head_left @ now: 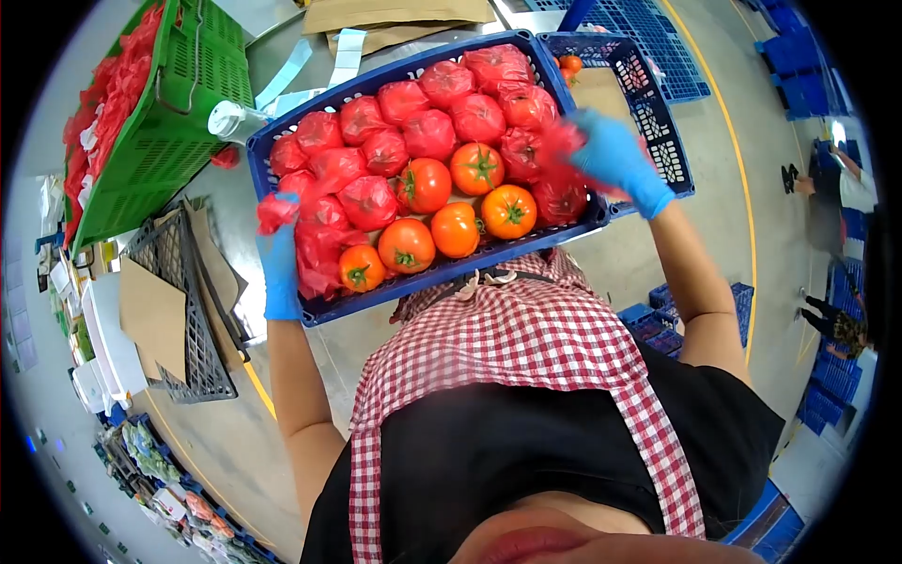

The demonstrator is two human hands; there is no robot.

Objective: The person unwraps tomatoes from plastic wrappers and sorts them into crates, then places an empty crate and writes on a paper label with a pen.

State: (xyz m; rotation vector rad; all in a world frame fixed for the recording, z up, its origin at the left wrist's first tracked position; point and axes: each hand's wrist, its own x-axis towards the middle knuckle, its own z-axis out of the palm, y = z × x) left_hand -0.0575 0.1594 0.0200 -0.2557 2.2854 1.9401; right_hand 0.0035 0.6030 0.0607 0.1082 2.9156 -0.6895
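Observation:
A blue crate (423, 49) in front of me holds tomatoes. Many are wrapped in red plastic bags, while several bare ones, such as this tomato (406, 245), lie at the near side and middle. At the crate's left edge, my left hand (278, 268), in a blue glove, is closed on a red plastic bag (273, 215); whether it contains anything is hidden. Over the right edge, my right hand (620, 162), also gloved in blue, is closed around another red plastic bag (561, 148), smeared by motion.
A green crate (202, 103) heaped with red bags stands at the left. Behind the right edge sits a second blue crate (678, 155) with cardboard and small tomatoes. A white-lidded container (228, 120) is by the crate's far left corner. Other people are at far right.

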